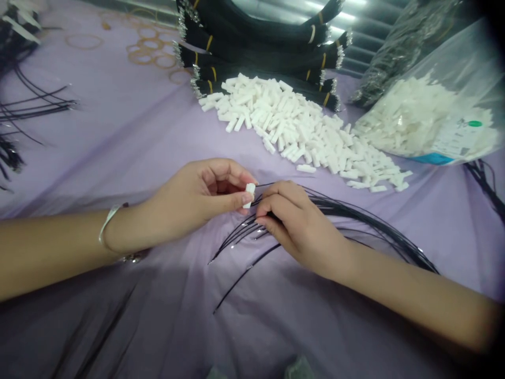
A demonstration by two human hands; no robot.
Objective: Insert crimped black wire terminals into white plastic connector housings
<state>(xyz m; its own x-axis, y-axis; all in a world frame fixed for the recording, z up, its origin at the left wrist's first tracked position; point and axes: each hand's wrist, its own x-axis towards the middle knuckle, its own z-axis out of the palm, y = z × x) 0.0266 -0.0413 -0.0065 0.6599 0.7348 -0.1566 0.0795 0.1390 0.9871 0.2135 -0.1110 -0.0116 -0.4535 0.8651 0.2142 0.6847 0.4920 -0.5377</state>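
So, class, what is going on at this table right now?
A person works at a table under a purple cloth. The left hand pinches a small white plastic piece between thumb and fingers. The right hand grips thin black wires right beside it. A heap of the same white pieces, a bag of more and banded black wire bundles lie behind.

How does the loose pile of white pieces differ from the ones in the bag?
The loose pile lies spread out bare on the purple cloth; the bagged pieces are heaped inside a clear plastic bag with a label. The pile sits at the middle, nearer the hands; the bag sits at the right edge. Both hold small white blocks that look alike.
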